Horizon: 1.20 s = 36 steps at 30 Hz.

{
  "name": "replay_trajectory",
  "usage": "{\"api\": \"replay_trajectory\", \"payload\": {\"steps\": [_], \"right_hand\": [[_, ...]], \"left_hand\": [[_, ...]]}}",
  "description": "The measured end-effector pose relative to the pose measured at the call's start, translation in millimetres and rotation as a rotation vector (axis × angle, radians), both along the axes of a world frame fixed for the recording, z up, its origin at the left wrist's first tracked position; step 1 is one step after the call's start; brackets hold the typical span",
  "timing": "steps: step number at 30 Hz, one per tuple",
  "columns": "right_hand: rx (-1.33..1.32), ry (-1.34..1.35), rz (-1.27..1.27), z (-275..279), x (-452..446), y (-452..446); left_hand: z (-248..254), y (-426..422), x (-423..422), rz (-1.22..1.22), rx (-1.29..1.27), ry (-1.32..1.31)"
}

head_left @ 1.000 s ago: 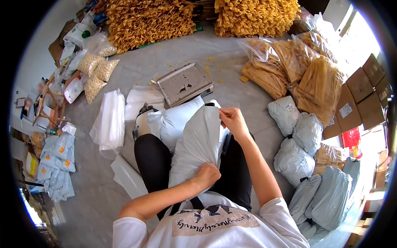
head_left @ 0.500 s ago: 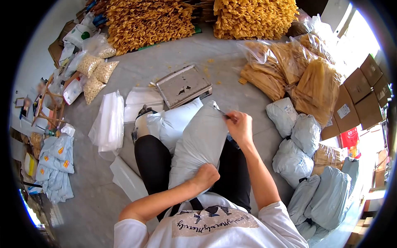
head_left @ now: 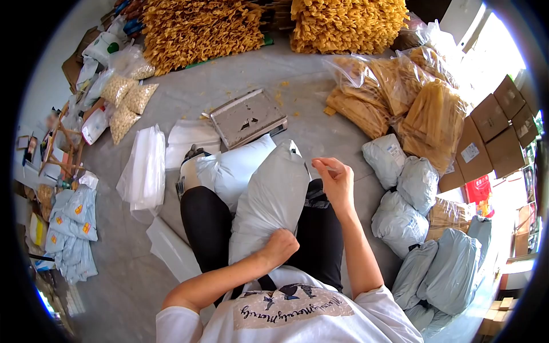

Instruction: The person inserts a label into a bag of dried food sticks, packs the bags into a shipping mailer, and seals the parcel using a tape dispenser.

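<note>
A stuffed grey plastic mailer bag [head_left: 269,194] stands tilted across my lap, with a small dark patch at its top corner. My left hand [head_left: 280,246] is closed in a fist on the bag's lower right edge, gathering the plastic into creases. Just right of the bag's upper end is my right hand [head_left: 335,180], apart from the bag. Its fingers are pinched together; a thin pale sliver seems to show at the fingertips, too faint to name. Beyond the bag, a second filled pale-blue mailer bag [head_left: 243,171] lies against my left leg.
A flat metal scale [head_left: 247,118] stands ahead on the floor. Clear plastic bags [head_left: 143,168] lie at left, pale-blue packages [head_left: 74,223] farther left. Filled grey parcels [head_left: 400,220] and cartons [head_left: 486,137] line the right. Yellow dried stacks [head_left: 349,26] stand at the back.
My right hand has come away from the bag's top corner and moved slightly right, fingers still pinched. My left hand keeps its grip; the view has shifted slightly.
</note>
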State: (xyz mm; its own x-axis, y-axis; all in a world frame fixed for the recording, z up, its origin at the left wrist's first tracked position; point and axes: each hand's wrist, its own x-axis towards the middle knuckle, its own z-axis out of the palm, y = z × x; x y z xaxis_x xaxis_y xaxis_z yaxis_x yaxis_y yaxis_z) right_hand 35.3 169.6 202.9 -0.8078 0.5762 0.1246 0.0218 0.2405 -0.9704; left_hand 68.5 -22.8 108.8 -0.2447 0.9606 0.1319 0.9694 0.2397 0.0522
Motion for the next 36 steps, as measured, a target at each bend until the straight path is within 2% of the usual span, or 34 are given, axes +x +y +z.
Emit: {"api": "replay_trajectory", "payload": {"steps": [3,7,14,16,20,22,26,30,32,36], "right_hand": [[0.135,-0.072,0.093,10,-4,-10],[0.186,-0.085,0.13,4,-15,-14],[0.142,0.004,0.075,6,-19,-26],[0.31,0.072,0.095,6,-20,-26],[0.271,0.05,0.133,1,-24,-23],[0.044,0.067,0.163,-4,-25,-22],[-0.095,0.042,0.078,2,-14,-26],[-0.064,0.062,0.07,-8,-13,-26],[0.016,0.168,-0.03,-9,-12,-28],[0.16,0.2,-0.075,-19,-6,-29]], "left_hand": [[0,1,0,0.011,-0.016,0.024],[-4,1,0,0.016,-0.047,0.048],[-5,3,2,0.047,-0.07,0.09],[-7,3,2,0.039,-0.085,0.101],[-10,4,2,0.044,-0.11,0.114],[-8,4,2,0.048,-0.106,0.109],[-7,4,3,0.05,-0.097,0.104],[-10,4,3,0.047,-0.1,0.107],[-7,4,3,0.044,-0.118,0.106],[-5,3,3,0.061,-0.104,0.073]]}}
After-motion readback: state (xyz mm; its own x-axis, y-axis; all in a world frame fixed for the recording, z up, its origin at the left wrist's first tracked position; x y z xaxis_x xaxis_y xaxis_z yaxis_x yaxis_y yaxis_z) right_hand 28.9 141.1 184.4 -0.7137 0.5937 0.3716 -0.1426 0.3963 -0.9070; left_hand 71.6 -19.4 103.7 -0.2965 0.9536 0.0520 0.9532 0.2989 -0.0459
